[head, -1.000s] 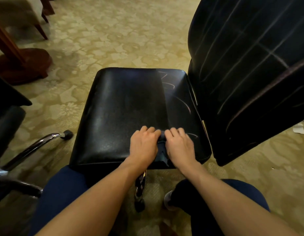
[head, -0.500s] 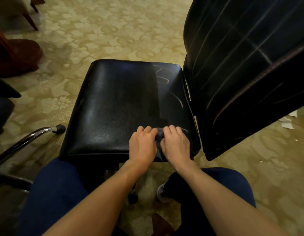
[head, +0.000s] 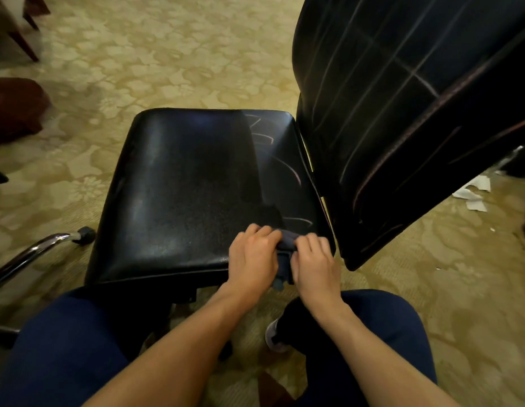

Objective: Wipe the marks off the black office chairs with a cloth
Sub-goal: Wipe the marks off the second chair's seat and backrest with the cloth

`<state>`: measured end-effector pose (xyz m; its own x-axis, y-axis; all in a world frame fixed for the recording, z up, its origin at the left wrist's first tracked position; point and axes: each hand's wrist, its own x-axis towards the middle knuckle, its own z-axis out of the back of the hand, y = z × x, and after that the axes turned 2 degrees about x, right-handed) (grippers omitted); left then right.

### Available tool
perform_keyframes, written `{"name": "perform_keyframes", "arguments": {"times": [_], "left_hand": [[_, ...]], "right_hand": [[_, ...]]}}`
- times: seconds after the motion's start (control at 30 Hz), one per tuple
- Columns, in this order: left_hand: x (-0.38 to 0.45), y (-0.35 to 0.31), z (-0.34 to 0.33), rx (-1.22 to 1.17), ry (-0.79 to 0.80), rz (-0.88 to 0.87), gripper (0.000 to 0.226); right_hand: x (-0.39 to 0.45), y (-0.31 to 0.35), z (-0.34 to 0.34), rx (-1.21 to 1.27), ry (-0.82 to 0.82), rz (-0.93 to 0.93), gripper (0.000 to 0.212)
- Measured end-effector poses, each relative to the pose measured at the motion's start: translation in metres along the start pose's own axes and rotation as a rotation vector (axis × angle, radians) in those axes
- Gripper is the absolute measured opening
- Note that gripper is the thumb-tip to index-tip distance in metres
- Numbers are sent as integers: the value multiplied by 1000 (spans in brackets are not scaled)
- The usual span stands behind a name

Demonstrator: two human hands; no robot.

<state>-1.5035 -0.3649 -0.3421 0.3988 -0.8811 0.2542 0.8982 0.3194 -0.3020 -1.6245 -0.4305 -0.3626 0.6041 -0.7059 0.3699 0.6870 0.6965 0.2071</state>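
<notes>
A black office chair seat (head: 184,189) lies in front of me, its backrest (head: 402,118) rising at the right. Pale curved chalk-like marks (head: 287,168) run along the seat's right side, and long pale lines cross the backrest. Both hands sit at the seat's near right corner. My left hand (head: 252,257) and my right hand (head: 314,259) each grip an end of a small dark blue cloth (head: 284,248) bunched between them, with curled fingers. Most of the cloth is hidden under the hands.
A patterned beige carpet (head: 167,54) surrounds the chair. A chrome chair leg with a caster (head: 85,233) reaches in at the left. Dark wooden furniture (head: 14,110) stands at far left. Torn white paper scraps (head: 475,195) lie on the floor at right. My knees are below.
The view has shifted, so the chair sits further right and lower. Both hands stay at the near right corner and have bunched the cloth tighter between them.
</notes>
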Motion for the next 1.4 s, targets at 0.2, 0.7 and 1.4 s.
{"name": "perform_keyframes", "arguments": {"times": [0.2,0.7,1.4], "left_hand": [[72,-26,-15,-23,56,-53,13],[29,-20,-13,-9,81,-166,22],[61,24,-8,74,-26,-64,17]], "right_hand": [[57,-28,-12,-61,98,-223,14],[6,-26,-2,-17,48,-177,19],[74,-15,-16,70,75,118,12]]}}
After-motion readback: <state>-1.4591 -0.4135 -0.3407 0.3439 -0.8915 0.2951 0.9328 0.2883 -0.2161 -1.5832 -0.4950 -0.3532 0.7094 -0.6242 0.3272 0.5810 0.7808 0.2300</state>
